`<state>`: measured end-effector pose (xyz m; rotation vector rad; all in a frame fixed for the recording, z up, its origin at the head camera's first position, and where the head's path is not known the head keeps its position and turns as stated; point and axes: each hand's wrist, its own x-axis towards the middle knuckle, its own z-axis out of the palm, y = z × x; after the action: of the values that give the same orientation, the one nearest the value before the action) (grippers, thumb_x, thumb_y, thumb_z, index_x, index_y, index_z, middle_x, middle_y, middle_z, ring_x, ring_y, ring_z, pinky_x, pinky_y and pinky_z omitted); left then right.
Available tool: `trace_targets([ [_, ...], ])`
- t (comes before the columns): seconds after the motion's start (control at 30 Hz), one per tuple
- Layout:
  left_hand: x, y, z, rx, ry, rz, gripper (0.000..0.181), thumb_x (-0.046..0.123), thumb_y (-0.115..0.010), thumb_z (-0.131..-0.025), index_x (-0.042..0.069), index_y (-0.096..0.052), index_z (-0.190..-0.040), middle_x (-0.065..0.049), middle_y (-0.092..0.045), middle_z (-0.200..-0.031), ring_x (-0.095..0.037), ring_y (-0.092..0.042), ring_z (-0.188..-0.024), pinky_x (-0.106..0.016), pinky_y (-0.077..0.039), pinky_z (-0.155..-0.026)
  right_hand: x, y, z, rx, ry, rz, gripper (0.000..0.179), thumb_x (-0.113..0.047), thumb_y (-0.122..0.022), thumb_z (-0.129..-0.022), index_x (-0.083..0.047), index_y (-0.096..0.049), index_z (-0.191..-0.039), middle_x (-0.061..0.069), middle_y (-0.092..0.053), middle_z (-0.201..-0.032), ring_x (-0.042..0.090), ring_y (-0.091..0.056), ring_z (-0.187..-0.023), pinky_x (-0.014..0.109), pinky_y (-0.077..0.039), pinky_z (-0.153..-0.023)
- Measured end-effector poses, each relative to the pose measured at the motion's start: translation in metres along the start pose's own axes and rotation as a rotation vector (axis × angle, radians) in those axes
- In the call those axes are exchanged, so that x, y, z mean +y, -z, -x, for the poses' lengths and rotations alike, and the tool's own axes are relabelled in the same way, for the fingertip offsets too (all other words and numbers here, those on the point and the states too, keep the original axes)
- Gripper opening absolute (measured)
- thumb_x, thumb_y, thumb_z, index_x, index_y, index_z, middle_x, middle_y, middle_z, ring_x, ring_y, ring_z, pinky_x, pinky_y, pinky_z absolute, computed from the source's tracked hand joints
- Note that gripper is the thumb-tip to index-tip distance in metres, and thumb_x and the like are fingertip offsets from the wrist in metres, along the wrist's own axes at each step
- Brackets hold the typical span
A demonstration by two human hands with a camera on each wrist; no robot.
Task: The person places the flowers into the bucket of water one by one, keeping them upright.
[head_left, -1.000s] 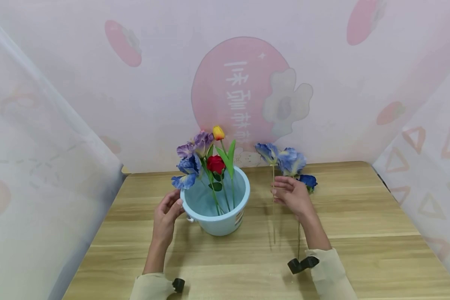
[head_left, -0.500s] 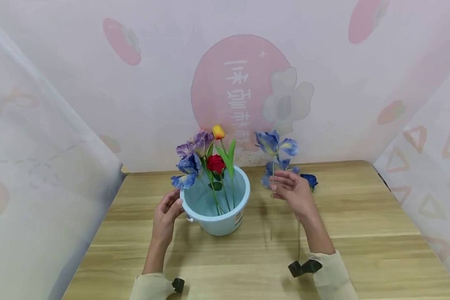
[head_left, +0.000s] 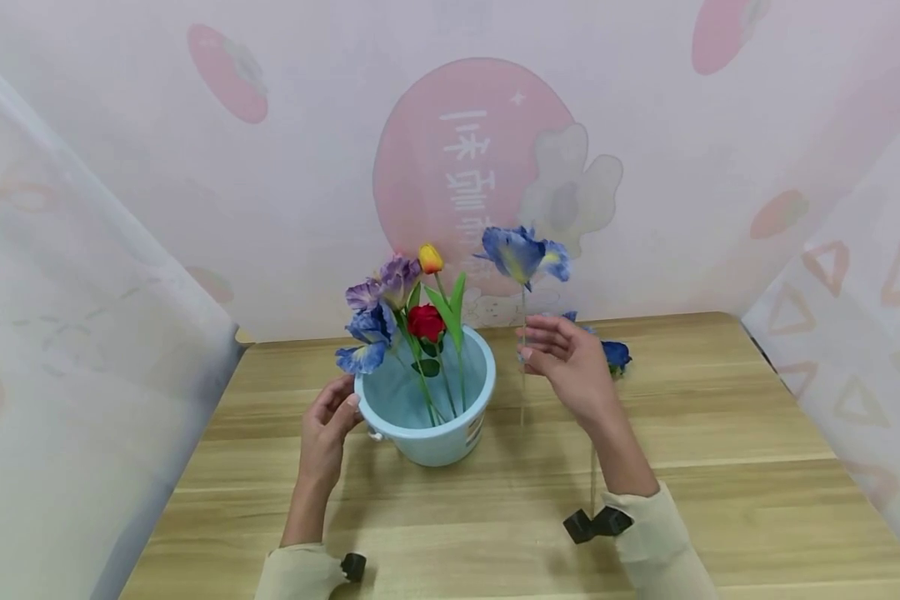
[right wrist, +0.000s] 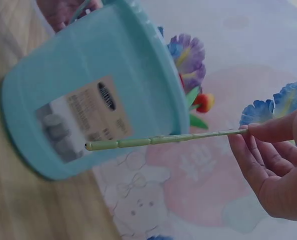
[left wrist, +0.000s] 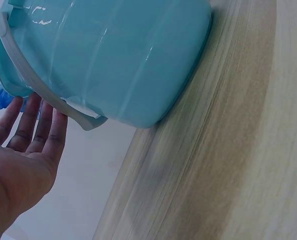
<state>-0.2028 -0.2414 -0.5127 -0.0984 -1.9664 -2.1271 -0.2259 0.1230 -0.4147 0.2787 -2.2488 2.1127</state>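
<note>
Blue iris (head_left: 521,254), cloth by the look of it and yellow at the throat, is held up off the desk (head_left: 450,533), its bloom above the right hand (head_left: 573,375) and its stem (right wrist: 168,139) running down past the palm, nearly upright. The right hand's fingers (right wrist: 241,155) pinch that stem against the thumb. What counts is a sideways relation: the pale blue bucket (head_left: 427,450) stands just left of the stem, whose lower end hangs outside the wall, apart from it and, I judge, below the rim. The right hand is the nearer one to the iris; the bucket stands between it and the left hand (head_left: 324,437), whose fingers (left wrist: 27,122) rest loosely straightened against the rim's left side, by the pale handle (left wrist: 31,75). A red rose (head_left: 425,322) and a yellow-and-orange tulip (head_left: 431,258) lean inside. As for writing, the bucket wears a tan label (right wrist: 83,117) with pale lettering on a dark oval (right wrist: 106,96) (a brand mark, I'd guess, but too blurred to read). Behind, a pink disc (head_left: 412,192) carries a column of Chinese-looking characters (head_left: 468,150); I couldn't swear to any of them.
</note>
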Motion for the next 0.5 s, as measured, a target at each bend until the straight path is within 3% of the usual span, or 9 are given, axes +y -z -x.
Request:
trace_targets([
  [0.17,0.000,0.001,0.000,0.005,0.005,0.011,0.038,0.008,-0.059,-0.108,-0.008,-0.058,-0.142,0.003,-0.072,-0.120,-0.007,-0.070,-0.106,-0.025,-0.065,-0.086,-0.028,-0.012,-0.010,-0.022,0.073,0.007,0.042,-0.002,-0.073,-0.101,-0.005,-0.064,-0.141,0.017,-0.073,-0.133,0.014,-0.076,-0.105,0.031,-0.068,-0.083],
  [0.5,0.000,0.001,0.000,0.003,0.004,0.008,0.037,0.008,-0.059,-0.108,-0.007,-0.059,-0.141,0.002,-0.072,-0.119,-0.008,-0.070,-0.106,-0.025,-0.066,-0.086,-0.064,-0.029,-0.021,-0.052,0.134,-0.063,0.041,0.002,-0.071,-0.100,-0.003,-0.065,-0.141,0.019,-0.073,-0.133,0.020,-0.075,-0.107,0.030,-0.068,-0.084],
])
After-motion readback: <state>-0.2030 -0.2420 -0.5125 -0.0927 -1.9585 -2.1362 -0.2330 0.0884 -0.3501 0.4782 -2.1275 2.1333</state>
